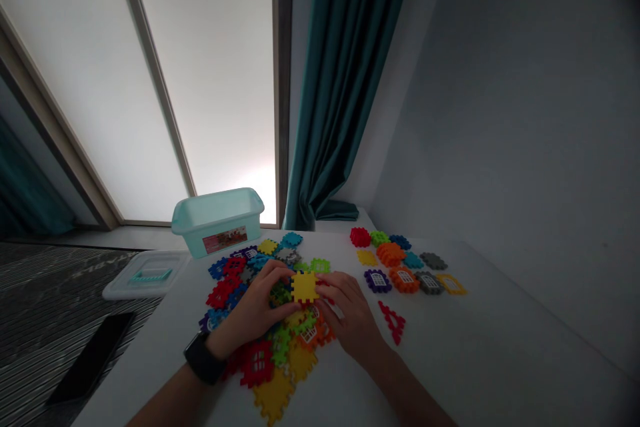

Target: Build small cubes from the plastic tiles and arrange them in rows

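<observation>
A yellow square piece [305, 287] with notched edges is held up between my two hands, over a pile of colourful interlocking plastic pieces [257, 363]. The fingers of my left hand [257, 303], which has a dark watch on its wrist, close on the left side of the yellow piece. On its right side, the fingertips of my right hand [350, 313] grip it. Bits of red show behind and beside the piece, partly hidden by my fingers. Yellow, red, green, blue and orange pieces lie under and around both hands.
A light teal bin [217, 212] stands behind the pile, with a translucent lid [145, 275] to its left. Grouped pieces, including an orange stack [391, 254], lie at the right. A red triangular piece [393, 322] is nearer. A black flat object [93, 357] lies at the lower left.
</observation>
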The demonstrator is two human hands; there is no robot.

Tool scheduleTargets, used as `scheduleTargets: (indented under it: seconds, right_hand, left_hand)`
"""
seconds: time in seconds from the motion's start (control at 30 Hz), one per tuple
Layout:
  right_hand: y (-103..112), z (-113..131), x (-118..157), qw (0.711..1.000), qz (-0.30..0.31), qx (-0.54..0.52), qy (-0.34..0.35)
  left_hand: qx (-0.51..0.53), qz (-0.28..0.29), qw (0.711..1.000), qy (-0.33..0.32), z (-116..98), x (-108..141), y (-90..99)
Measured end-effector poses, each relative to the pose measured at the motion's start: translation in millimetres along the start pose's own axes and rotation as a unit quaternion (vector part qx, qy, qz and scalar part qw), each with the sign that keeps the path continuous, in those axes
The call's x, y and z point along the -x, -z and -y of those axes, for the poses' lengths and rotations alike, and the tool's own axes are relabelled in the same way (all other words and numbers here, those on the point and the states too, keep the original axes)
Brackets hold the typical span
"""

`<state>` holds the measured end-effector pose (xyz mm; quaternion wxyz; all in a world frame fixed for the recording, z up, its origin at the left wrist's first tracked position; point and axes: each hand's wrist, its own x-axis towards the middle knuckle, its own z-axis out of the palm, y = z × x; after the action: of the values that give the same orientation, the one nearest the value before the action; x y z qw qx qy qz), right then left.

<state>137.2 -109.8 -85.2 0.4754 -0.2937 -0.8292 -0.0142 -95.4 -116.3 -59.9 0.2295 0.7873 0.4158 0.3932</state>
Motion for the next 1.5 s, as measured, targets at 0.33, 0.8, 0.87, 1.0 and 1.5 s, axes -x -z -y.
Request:
scheduleTargets:
  seconds: [0.33, 0.8, 0.87, 1.0, 1.5]
  right_hand:
    - [-7, 8, -2, 0.962, -0.034, -0.185, -0.197]
    - [-7, 14, -5, 0.975, -0.027, -0.141, -0.169]
    - [-4, 9, -3, 0.992, -0.041, -0.061, -0.107]
    - [1, 3, -1, 0.999, -0.039, 0.013, -0.023]
    - [2, 10, -1, 0.997, 0.053, -0.028, -0.049]
  left_hand:
    - [0.106, -0.013, 0.993, 0.045, -1, -5, 0.7]
    - [0.071, 0.003, 0.995, 0.072, -4, -6, 5.0]
    - [0.055, 0.006, 0.996, 0.064, -4, -5, 5.8]
    - [0.053, 0.028, 0.997, 0.044, -9, -4, 7.4]
    - [-0.044, -0.017, 0.998, -0.033, -1, 0, 3.6]
